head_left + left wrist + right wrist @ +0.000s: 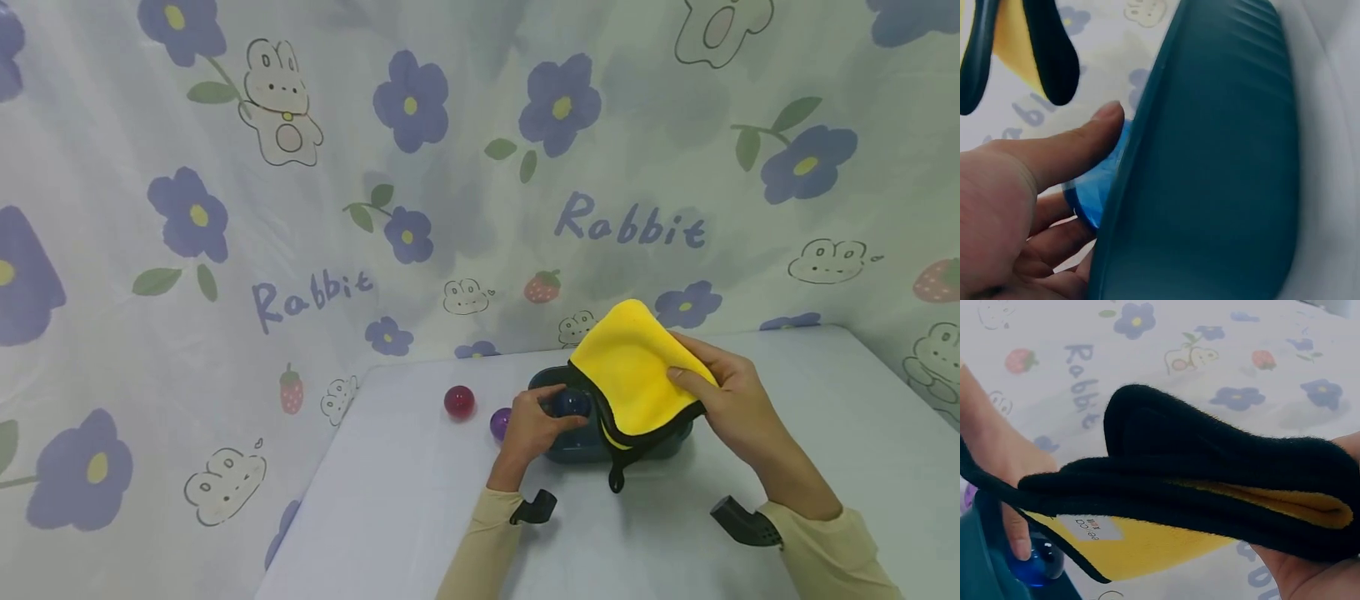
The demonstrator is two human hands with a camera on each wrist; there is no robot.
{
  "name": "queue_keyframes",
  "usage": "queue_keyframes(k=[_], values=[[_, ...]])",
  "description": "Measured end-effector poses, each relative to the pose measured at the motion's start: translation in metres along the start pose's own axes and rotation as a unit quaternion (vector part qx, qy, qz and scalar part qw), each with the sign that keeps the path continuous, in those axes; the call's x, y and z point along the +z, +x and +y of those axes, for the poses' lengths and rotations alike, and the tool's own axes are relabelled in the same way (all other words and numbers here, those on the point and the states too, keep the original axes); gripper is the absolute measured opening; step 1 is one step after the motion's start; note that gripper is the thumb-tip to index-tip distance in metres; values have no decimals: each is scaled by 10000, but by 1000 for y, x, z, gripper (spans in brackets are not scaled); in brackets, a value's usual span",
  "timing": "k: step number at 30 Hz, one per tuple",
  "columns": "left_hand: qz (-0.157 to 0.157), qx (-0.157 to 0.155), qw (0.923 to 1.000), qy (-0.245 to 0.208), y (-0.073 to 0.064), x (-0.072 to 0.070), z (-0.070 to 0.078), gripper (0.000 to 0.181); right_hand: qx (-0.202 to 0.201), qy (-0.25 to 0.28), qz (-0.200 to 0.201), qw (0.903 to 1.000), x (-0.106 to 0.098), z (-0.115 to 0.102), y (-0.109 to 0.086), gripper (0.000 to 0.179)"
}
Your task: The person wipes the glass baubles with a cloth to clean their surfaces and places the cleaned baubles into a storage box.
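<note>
My left hand [531, 425] holds a clear blue ball [572, 402] between thumb and fingers, at the left part of a dark teal basin [577, 450]. In the left wrist view the blue ball [1094, 190] shows partly behind the basin's rim. With my right hand [731, 396] I grip a folded yellow cloth [637, 367] with black edging, thumb on its near face. The cloth is raised over the basin's right part and hides much of its inside. A black loop hangs from its lower corner. In the right wrist view the cloth's folded layers [1210, 487] face the camera.
A red ball [459, 402] lies on the white table [390, 483] left of the basin. Closer in, a purple ball [500, 424] sits beside the basin, partly behind my left hand. A patterned curtain [465, 208] with flowers and rabbits stands behind the table.
</note>
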State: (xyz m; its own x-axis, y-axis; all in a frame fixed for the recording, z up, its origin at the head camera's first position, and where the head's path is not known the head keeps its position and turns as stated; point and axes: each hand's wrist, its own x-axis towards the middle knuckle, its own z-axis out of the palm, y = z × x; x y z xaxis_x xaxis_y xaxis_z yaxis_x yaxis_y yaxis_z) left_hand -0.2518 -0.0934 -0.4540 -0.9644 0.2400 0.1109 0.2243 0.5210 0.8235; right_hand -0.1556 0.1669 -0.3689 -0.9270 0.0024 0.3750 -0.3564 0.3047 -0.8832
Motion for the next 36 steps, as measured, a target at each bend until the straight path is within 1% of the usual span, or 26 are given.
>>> queue_keyframes(k=[4, 9, 12, 15, 20, 22, 25, 32, 36], values=[[42, -58, 9995, 323, 1, 4, 0, 67, 0, 40, 30, 10000, -1, -1, 0, 51], [9, -339, 9975, 616, -1, 7, 5, 66, 79, 126, 34, 9999, -3, -2, 0, 52], [-70, -418, 9952, 881, -2, 9, 8, 66, 106, 130, 28, 9999, -3, -3, 0, 52], [-154, -309, 9923, 1193, -2, 10, 9, 65, 92, 135, 21, 9999, -2, -4, 0, 52], [-209, 179, 9845, 1735, -3, 12, 5, 60, 10, 136, 6, 9999, 0, -4, 0, 51], [-205, 293, 9815, 1880, -3, 13, 4, 59, -6, 130, -7, 9999, 0, -4, -1, 50], [-225, 295, 9789, 2008, -4, 13, 5, 59, 10, 130, -37, 9999, 1, -4, -1, 50], [-477, 347, 9727, 2245, -2, 15, 13, 50, 34, 178, -96, 9998, 2, -4, -1, 50], [-557, 169, 9715, 2299, -1, 14, 16, 47, 46, 185, -107, 9998, 3, -3, -1, 50]])
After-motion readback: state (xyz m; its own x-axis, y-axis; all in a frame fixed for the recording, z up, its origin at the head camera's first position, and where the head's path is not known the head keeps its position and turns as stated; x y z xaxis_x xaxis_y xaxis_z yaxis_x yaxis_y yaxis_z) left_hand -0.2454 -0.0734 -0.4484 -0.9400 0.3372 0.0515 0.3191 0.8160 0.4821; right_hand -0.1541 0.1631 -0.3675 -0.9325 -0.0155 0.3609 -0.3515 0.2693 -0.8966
